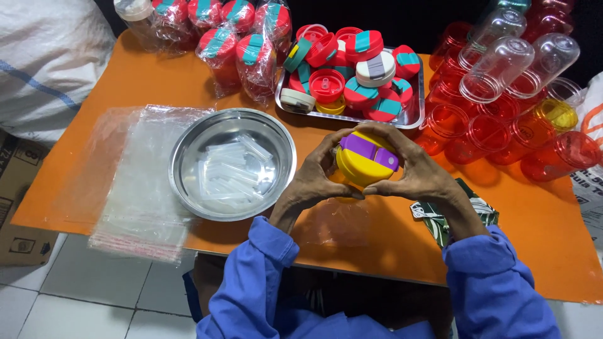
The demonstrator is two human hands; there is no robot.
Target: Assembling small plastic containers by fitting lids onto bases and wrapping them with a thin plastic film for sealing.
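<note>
Both my hands wrap around a yellow lid with a purple flip cap [366, 157], which sits on top of a bottle that my fingers mostly hide. My left hand [312, 182] grips its left side and my right hand [416, 171] grips its right side, thumbs meeting below the lid. This is above the front middle of the orange table [157, 81]. A round steel bowl [188, 141] holding several clear plastic straws lies just left of my left hand.
A steel tray [411, 116] of red, teal, white and yellow lids stands behind my hands. Red and clear empty bottles [502, 69] lie heaped at the right. Bagged bottles [245, 56] stand at the back left. Clear plastic bags [135, 182] lie stacked at the left. A white sack [44, 56] is beyond.
</note>
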